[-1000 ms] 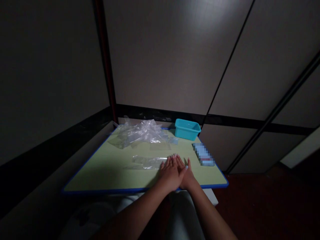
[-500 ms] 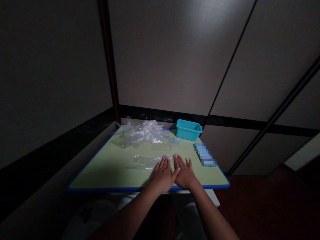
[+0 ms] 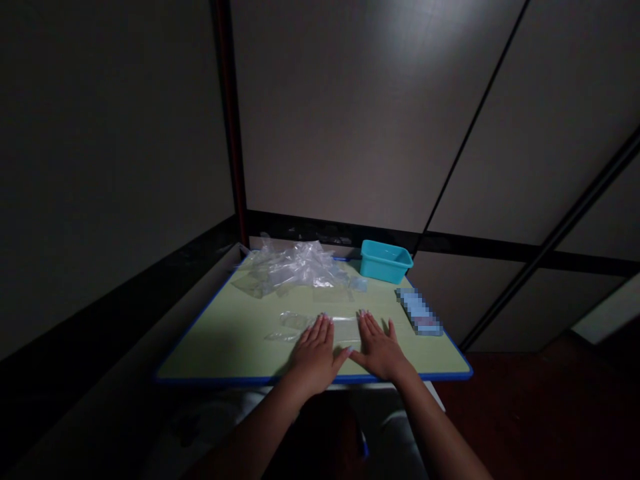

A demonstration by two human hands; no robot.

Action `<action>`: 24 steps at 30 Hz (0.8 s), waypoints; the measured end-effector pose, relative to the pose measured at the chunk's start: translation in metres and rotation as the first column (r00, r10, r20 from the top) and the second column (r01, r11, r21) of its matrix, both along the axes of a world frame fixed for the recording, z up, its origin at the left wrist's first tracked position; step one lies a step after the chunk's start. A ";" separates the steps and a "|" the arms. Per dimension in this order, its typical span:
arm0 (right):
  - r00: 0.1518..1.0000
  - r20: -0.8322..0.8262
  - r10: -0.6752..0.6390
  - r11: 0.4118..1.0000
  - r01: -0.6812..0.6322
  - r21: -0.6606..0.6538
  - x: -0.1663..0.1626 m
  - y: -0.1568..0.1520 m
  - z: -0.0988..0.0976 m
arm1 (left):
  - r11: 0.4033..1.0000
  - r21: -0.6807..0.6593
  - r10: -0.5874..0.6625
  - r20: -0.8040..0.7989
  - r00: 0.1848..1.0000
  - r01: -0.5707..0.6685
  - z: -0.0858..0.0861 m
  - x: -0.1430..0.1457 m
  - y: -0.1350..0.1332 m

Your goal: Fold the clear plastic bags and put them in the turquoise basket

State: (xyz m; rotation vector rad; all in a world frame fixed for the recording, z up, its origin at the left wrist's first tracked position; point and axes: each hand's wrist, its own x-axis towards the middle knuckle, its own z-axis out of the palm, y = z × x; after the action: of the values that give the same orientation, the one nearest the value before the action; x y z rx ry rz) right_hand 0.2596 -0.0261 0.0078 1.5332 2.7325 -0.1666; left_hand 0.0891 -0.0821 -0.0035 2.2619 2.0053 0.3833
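Observation:
A clear plastic bag [image 3: 345,328] lies flat near the front of the light green table [image 3: 225,333]. Across its middle rests my left hand [image 3: 315,353], palm down with the fingers stretched out. My right hand [image 3: 379,347] lies flat at the bag's right end, fingers spread. Both thumbs point inward and nearly meet close to the table's front edge. The bag's crinkled left end shows beyond my left hand; parts of it are hidden under both hands.
A heap of crumpled clear plastic bags [image 3: 305,265] sits at the back left of the table. At the back right stands a turquoise basket [image 3: 385,262]. A blurred-out flat blue object [image 3: 419,312] lies by the right edge. Wall panels [image 3: 340,133] rise behind.
My hands have moved apart over the bag, uncovering more of its middle between them. The whole scene has shifted slightly to the right in view.

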 end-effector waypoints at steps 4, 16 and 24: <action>1.000 0.001 -0.006 1.000 0.006 0.011 0.001 0.000 -0.002 | 0.999 -0.001 -0.042 -0.028 0.999 0.042 0.002 -0.019 -0.006; 0.999 -0.036 -0.008 1.000 0.007 -0.012 0.001 0.002 -0.004 | 0.998 0.009 0.065 -0.172 0.983 -0.064 -0.006 -0.094 -0.017; 0.999 -0.040 -0.025 1.000 0.026 0.016 0.002 -0.001 -0.001 | 0.926 0.099 0.377 -0.243 0.894 -0.364 -0.001 -0.107 -0.025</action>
State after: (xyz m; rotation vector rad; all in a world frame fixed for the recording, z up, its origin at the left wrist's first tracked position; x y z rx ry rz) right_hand 0.2613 -0.0273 0.0064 1.5861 2.7521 -0.1768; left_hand -0.0183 -0.1067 -0.0048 2.0363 2.5996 0.1711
